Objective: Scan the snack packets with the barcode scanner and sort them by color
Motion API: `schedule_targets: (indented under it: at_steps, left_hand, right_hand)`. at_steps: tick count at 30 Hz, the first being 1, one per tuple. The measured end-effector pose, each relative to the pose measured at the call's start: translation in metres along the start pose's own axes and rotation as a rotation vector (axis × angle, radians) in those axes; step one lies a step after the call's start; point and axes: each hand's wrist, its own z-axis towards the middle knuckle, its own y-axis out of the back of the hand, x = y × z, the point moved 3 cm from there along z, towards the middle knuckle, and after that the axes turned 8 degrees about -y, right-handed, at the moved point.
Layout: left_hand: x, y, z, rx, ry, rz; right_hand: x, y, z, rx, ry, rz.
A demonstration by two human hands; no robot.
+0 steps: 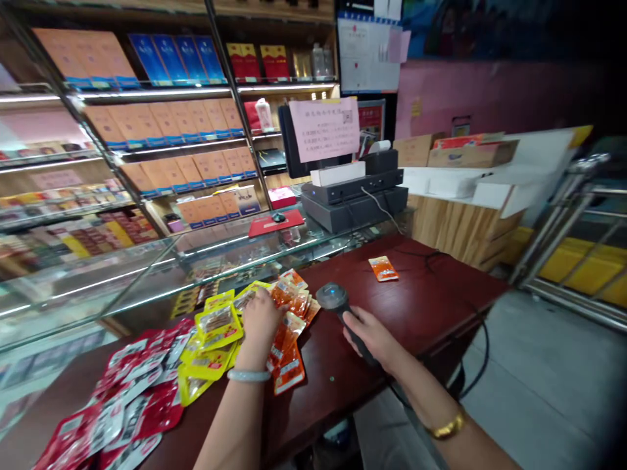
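Note:
My right hand is wrapped round the handle of a dark barcode scanner, its head tilted up with a small blue light showing. My left hand, with a pale bangle at the wrist, is curled at the left edge of a pile of orange snack packets. Its fingers are closed on one of them, though partly hidden. Beside that hand lie yellow snack packets, and farther left a heap of red and silver packets. One orange packet lies apart at the right.
A glass display counter runs behind the dark red table. Beyond stand a cash drawer, a monitor with a pink notice and shelves of boxes. A black cable hangs off the table's right side, near metal railings.

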Motion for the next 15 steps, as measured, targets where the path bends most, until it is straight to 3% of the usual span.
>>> schedule_targets:
  at_steps: [3,6,11,15]
  left_hand:
    - [-0.014,0.006,0.005,-0.027,0.028,-0.184]
    - [-0.045,0.003,0.015,-0.082,0.022,-0.517]
    - [-0.119,-0.043,0.017,0.117,-0.005,-1.349]
    - [-0.146,-0.07,0.001,0.165,-0.001,-1.619]
  right_hand:
    - [-0.007,0.008,-0.014,-0.049,0.016,0.029]
    - [-0.005,0.016,-0.025,-0.114,0.031,0.084]
    - [0.001,0.028,-0.025,-0.199,0.065,0.171]
    - [-0.002,0.035,-0.029,-0.234,0.085,0.152]
